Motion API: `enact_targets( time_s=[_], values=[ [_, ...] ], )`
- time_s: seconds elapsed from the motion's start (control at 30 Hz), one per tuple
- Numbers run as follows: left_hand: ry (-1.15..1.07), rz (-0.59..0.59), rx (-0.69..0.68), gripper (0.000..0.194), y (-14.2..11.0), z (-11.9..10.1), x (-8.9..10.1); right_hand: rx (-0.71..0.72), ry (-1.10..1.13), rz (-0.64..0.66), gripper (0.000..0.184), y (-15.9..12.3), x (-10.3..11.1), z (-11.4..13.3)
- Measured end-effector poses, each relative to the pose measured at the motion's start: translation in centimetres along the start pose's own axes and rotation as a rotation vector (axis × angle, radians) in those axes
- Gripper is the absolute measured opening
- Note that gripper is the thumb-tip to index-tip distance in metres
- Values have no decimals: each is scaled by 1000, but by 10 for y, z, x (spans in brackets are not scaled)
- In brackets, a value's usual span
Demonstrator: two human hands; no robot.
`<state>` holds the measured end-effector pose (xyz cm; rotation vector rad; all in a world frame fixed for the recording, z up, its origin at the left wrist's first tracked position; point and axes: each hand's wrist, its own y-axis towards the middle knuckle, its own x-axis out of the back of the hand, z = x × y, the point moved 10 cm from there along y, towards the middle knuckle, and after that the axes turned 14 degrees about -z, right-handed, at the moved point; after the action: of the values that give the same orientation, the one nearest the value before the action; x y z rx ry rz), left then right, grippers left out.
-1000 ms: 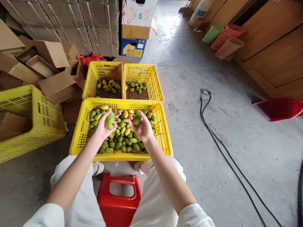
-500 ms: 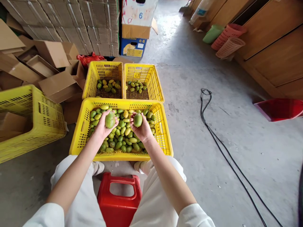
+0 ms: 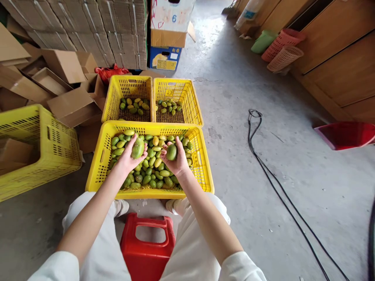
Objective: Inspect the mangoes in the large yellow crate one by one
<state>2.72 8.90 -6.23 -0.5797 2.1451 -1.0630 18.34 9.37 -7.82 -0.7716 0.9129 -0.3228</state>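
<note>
Cupped in my left hand (image 3: 126, 159) is a green oval fruit (image 3: 137, 148), rather like a small mango, lying on the fingers with the thumb beside it. My right hand (image 3: 180, 163) holds a second, darker green oval fruit (image 3: 172, 152), its thumb raised along one side. Both hands hover over a yellow plastic crate (image 3: 206, 175), which holds many green and yellowish oval fruits (image 3: 148, 171). The two held fruits are apart, with a gap between the hands.
Beyond the big crate stand a left yellow crate (image 3: 109, 103) and a right yellow crate (image 3: 195, 105), each with several fruits. A red stool (image 3: 143, 253) is between my legs. Cardboard boxes (image 3: 70, 105) and another yellow crate (image 3: 60, 152) lie left; a black cable (image 3: 263, 166) runs along the floor right.
Both fruits have turned a little in my hands. My right thumb has lifted up, and the fruit there sits lower in the palm. The crates have not moved.
</note>
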Motion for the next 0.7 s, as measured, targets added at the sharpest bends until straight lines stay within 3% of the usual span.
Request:
enact_targets(
  time_s=[0.2,0.43,0.7],
  values=[
    [63,3,-35,17,-1,2,-1,-42,25,-4,35,-1,-1,0],
    [207,-24,-75,39,-1,-3,-1,-94,23,-37,20,2,9,-4],
    [151,-10,13,43,-1,2,0,8,23,-57,9,-1,5,5]
  ],
)
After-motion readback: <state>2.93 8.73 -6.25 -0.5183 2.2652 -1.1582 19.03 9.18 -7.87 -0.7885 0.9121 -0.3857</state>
